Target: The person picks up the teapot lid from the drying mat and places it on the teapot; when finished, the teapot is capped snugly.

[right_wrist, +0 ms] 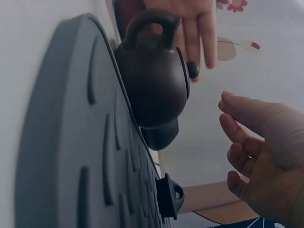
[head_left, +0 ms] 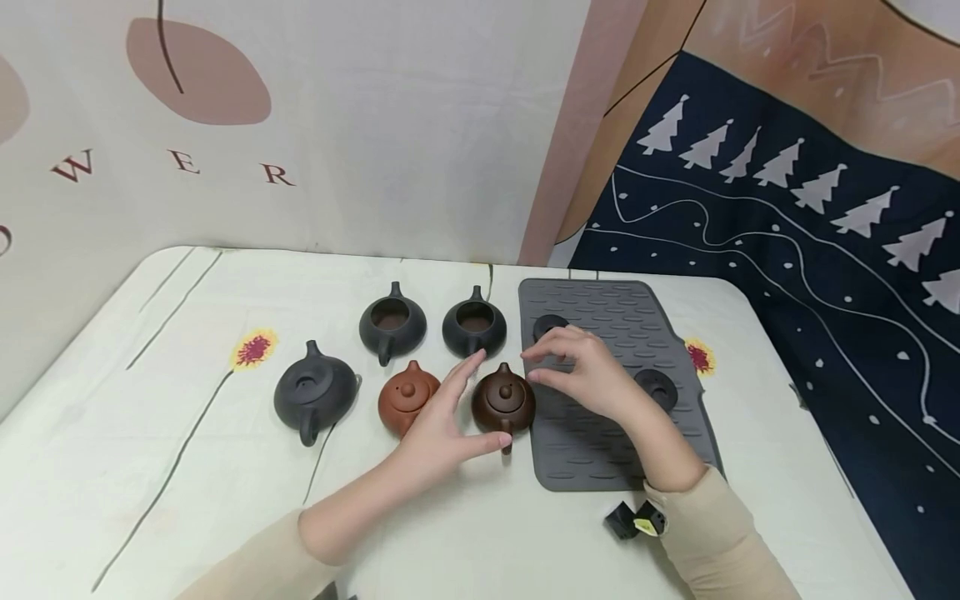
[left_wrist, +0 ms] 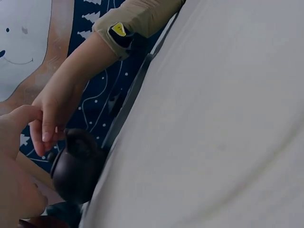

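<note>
A dark brown teapot (head_left: 504, 408) with its lid on stands beside the left edge of a grey ribbed mat (head_left: 600, 450). My left hand (head_left: 441, 433) is spread at its left side, fingers straight, thumb near its handle. It partly covers a reddish clay teapot (head_left: 405, 398), also lidded. Over the mat, to the right of the brown teapot, hovers my right hand (head_left: 585, 367); in the right wrist view this hand (right_wrist: 266, 152) has loosely bent fingers with nothing between them. Two dark lids (head_left: 657, 389) lie on the mat, one partly behind the right hand.
Two lidless black teapots (head_left: 392, 325) stand in the back row, their insides showing. Another black teapot (head_left: 315, 392) sits at the left with its top covered. A small black object (head_left: 622, 521) lies near the right sleeve. Printed cloth hangs behind the table.
</note>
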Available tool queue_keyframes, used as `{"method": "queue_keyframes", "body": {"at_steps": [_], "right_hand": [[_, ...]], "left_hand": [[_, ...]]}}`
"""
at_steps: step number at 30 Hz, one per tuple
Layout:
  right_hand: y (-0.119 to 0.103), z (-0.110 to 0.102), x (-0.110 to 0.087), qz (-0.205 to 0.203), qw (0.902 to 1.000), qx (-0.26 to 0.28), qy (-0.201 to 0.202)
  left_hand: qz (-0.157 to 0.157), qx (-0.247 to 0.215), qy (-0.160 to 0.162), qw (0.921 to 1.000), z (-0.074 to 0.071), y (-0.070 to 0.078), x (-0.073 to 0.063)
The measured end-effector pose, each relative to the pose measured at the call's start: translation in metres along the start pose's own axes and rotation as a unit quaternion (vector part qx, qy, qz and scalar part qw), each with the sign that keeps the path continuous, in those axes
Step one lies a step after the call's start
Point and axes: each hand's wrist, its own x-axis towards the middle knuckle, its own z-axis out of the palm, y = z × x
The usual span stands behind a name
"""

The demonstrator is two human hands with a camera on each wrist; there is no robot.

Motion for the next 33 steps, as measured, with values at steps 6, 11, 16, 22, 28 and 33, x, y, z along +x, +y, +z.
{"method": "queue_keyframes", "body": {"at_steps": [6, 11, 16, 22, 28, 33], "right_hand": [[0.007, -0.003, -0.001, 0.036, 0.9988, -0.013, 0.032], [0.018, -0.003, 0.0, 0.066, 0.9958, -0.016, 0.062], [0.03, -0.003, 0.002, 0.103, 0.9898, -0.026, 0.094], [0.041, -0.004, 0.003, 0.142, 0.9821, -0.03, 0.121], [0.048, -0.005, 0.004, 0.163, 0.9781, -0.031, 0.126], [0.053, -0.006, 0.005, 0.185, 0.976, -0.014, 0.114]], "left_hand": [[0.017, -0.011, 0.012, 0.9997, -0.013, 0.009, 0.001], [0.03, 0.0, 0.029, 0.9991, -0.025, 0.014, 0.005], [0.023, 0.012, 0.046, 0.9986, -0.039, 0.013, 0.01], [0.003, 0.059, 0.068, 0.996, -0.061, 0.012, 0.017], [-0.001, 0.092, 0.07, 0.9933, -0.086, 0.007, 0.024], [-0.023, 0.127, 0.068, 0.9893, -0.105, 0.002, 0.028]]}}
